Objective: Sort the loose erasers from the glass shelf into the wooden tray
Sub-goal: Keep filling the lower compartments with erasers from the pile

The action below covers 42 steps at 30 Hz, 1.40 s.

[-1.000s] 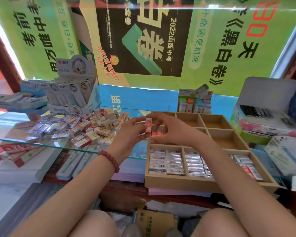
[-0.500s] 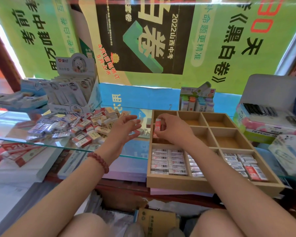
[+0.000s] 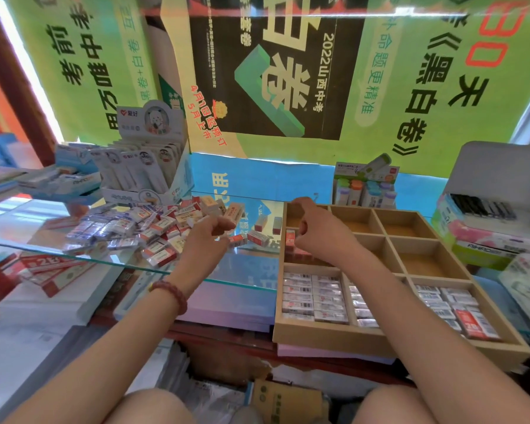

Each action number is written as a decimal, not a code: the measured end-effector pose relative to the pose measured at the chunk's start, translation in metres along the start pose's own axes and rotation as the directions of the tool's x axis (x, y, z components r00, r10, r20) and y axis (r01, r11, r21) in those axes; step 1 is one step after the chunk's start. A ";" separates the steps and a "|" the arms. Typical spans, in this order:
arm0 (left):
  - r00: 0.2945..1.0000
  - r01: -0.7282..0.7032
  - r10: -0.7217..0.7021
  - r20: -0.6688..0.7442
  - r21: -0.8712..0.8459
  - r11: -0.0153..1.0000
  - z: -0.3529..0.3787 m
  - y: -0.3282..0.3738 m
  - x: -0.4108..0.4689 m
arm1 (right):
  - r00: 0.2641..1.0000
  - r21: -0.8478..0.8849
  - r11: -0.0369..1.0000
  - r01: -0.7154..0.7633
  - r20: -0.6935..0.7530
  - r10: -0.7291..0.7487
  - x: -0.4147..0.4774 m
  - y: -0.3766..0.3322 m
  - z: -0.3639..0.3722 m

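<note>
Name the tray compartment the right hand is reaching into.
The middle compartment of the left column; the right hand pinches a red-labelled eraser over it.

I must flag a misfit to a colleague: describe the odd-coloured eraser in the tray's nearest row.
Find the wooden tray right of the glass shelf and take the right-hand compartment of its nearest row. The red-labelled eraser lies at that compartment's near right corner; the white erasers beside it show only barcodes.
</note>
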<state>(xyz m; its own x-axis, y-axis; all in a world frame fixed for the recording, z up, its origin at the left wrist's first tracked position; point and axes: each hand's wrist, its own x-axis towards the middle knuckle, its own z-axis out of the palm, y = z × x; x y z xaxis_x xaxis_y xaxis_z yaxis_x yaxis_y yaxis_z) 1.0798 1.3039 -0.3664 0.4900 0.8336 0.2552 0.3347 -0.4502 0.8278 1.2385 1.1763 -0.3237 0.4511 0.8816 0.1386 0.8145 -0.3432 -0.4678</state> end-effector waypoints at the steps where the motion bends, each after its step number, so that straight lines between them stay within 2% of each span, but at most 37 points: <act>1: 0.999 -0.049 0.049 0.008 0.119 0.992 0.001 -0.005 0.002 | 1.000 0.024 1.000 0.015 0.000 -0.015 -0.001 -0.002 -0.002; 4: 0.984 -0.175 0.142 0.109 0.411 0.895 0.010 -0.014 0.005 | 0.999 0.055 0.998 0.042 0.001 -0.042 -0.004 -0.005 -0.004; 7: 0.959 -0.272 0.157 0.236 0.618 0.738 0.022 -0.022 0.005 | 0.999 0.071 0.996 0.045 -0.016 -0.044 -0.003 -0.004 0.000; 10: 0.955 -0.296 0.171 0.242 0.744 0.599 0.032 -0.024 0.008 | 0.997 0.059 0.997 0.052 -0.057 -0.048 -0.002 0.000 0.004; 13: 0.947 -0.316 0.232 0.224 0.786 0.531 0.036 -0.021 0.009 | 0.993 0.059 0.998 0.025 -0.119 -0.018 -0.001 0.005 0.004; 14: 0.947 -0.312 0.246 0.207 0.769 0.558 0.036 -0.018 0.007 | 0.989 0.066 0.998 0.020 -0.144 -0.010 0.000 0.007 0.002; 15: 0.954 -0.289 0.252 0.160 0.704 0.649 0.036 -0.015 0.007 | 0.986 0.084 0.996 0.022 -0.165 -0.008 0.000 0.008 0.000; 17: 0.982 -0.186 0.182 0.047 0.377 0.907 0.033 0.000 0.003 | 0.987 0.149 0.987 0.061 -0.156 -0.037 0.000 0.011 -0.004; 18: 0.990 -0.138 0.137 0.020 0.169 0.976 0.033 0.009 0.002 | 0.990 0.189 0.977 0.100 -0.117 -0.079 -0.002 0.011 -0.006; 19: 0.994 -0.113 0.112 0.009 0.020 0.993 0.033 0.020 -0.001 | 0.990 0.232 0.963 0.136 -0.055 -0.127 -0.004 0.008 -0.005; 20: 0.995 -0.100 0.100 0.009 -0.055 0.993 0.034 0.031 -0.003 | 0.985 0.271 0.948 0.166 0.007 -0.174 -0.007 0.004 -0.003; 22: 0.993 -0.115 0.116 0.009 -0.076 0.990 0.038 0.048 -0.008 | 0.966 0.290 0.929 0.230 0.050 -0.255 -0.009 -0.004 0.004; 24: 0.990 -0.143 0.143 -0.019 -0.051 0.988 0.042 0.059 -0.011 | 0.963 0.239 0.934 0.265 -0.024 -0.267 -0.007 -0.008 0.009; 26: 0.993 -0.115 0.111 -0.041 -0.117 0.986 0.043 0.065 -0.010 | 0.967 0.170 0.952 0.254 -0.081 -0.243 -0.006 -0.009 0.006; 31: 0.992 -0.130 0.128 -0.019 -0.162 0.978 0.043 0.071 -0.012 | 0.958 0.055 0.959 0.279 -0.086 -0.273 -0.010 -0.005 -0.004; 34: 0.991 -0.132 0.129 -0.026 -0.209 0.969 0.043 0.072 -0.013 | 0.954 0.200 0.940 0.277 -0.175 -0.244 -0.009 0.004 -0.004; 36: 0.998 -0.058 0.057 -0.015 -0.317 0.947 0.043 0.071 -0.010 | 0.957 0.228 0.942 0.245 -0.214 -0.197 -0.009 0.012 -0.006; 39: 0.997 0.065 -0.073 -0.003 -0.429 0.901 0.041 0.063 -0.003 | 0.975 0.306 0.936 0.174 -0.190 -0.119 -0.010 0.020 -0.011; 42: 0.997 0.057 -0.072 -0.018 -0.420 0.906 0.038 0.057 -0.003 | 0.977 0.351 0.918 0.183 -0.166 -0.131 -0.012 0.021 -0.012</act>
<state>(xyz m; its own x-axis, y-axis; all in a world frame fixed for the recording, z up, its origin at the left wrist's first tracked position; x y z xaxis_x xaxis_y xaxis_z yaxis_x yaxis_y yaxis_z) 1.1284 1.2639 -0.3395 0.4499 0.8694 0.2044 -0.0068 -0.2255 0.9742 1.2545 1.1547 -0.3250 0.3948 0.8528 0.3419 0.7023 -0.0401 -0.7108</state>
